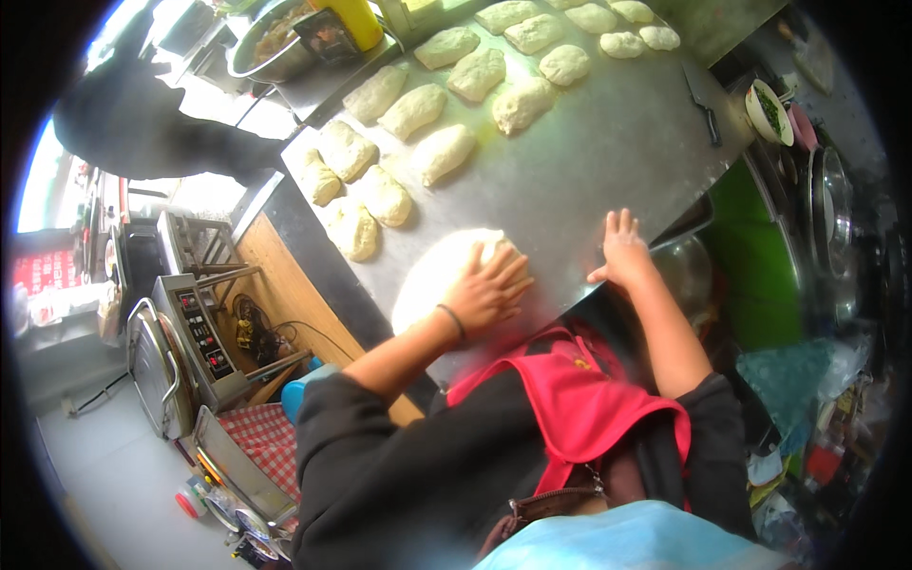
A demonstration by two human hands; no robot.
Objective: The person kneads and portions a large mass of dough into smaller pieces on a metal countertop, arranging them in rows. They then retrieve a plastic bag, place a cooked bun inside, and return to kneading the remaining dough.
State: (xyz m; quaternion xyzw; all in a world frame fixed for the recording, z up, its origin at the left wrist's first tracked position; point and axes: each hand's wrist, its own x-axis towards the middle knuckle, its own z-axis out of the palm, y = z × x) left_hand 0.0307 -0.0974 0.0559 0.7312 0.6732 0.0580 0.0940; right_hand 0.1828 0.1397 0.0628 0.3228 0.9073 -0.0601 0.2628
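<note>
A large flattened piece of pale dough (431, 274) lies on the steel worktop near its front left edge. My left hand (491, 288), with a dark band at the wrist, rests palm down on the right part of this dough, its fingers spread. Part of the dough is hidden under that hand. To the right, my right hand (621, 249) is at the worktop's front edge, fingers apart and nothing in it. Several smaller dough pieces (443, 153) sit in rows along the far and left sides of the worktop (591, 149).
A black-handled knife (709, 121) lies at the worktop's right end. Beyond it stands a bowl of chopped greens (769, 112). A metal basin (267, 46) and a yellow container (356, 21) are at the far left. An electric griddle (196, 335) stands to the left. A dark figure's arm (221, 142) reaches toward the worktop's corner.
</note>
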